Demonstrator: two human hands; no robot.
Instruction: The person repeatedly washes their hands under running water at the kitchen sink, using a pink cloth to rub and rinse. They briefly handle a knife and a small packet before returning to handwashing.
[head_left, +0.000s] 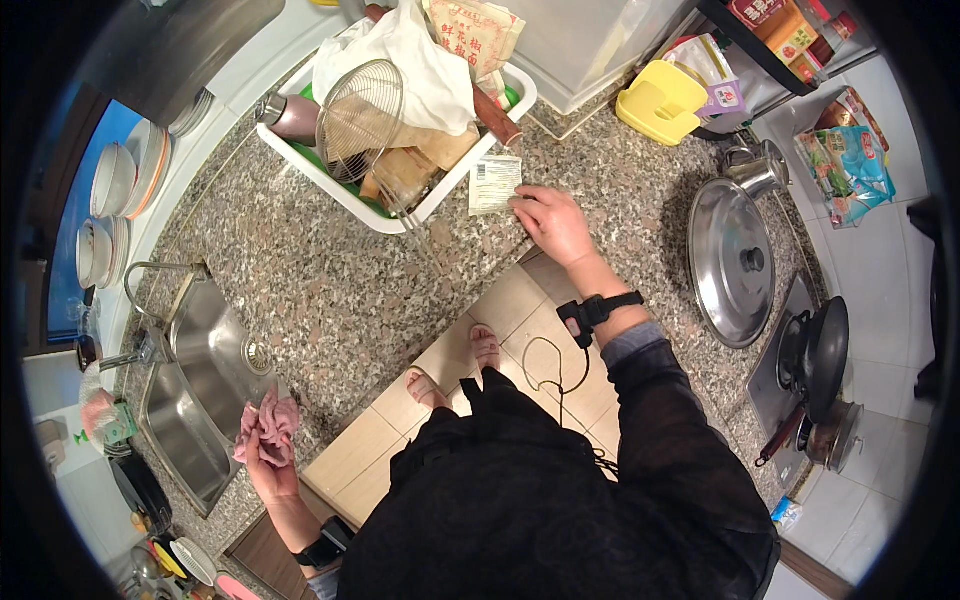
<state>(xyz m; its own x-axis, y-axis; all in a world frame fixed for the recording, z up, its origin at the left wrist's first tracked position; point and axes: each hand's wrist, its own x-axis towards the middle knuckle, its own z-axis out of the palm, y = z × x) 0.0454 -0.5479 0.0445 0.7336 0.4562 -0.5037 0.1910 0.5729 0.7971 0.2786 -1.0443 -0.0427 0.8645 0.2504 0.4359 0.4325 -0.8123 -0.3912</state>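
My left hand is closed on a crumpled pink cloth beside the steel double sink. On the granite counter, the fingertips of my right hand are at the edge of a small flat packet bearing print; whether they grip it cannot be told. Just behind the packet stands a white plastic basket. A wire strainer, a white cloth or bag, a pink bottle, paper packets and a brown wooden handle are in or on it.
A yellow plastic holder stands at the back right. Nearer on the right are a large steel lid, a steel pitcher and a hob with a black pan. A curved faucet rises behind the sink, and dishes stand at the left.
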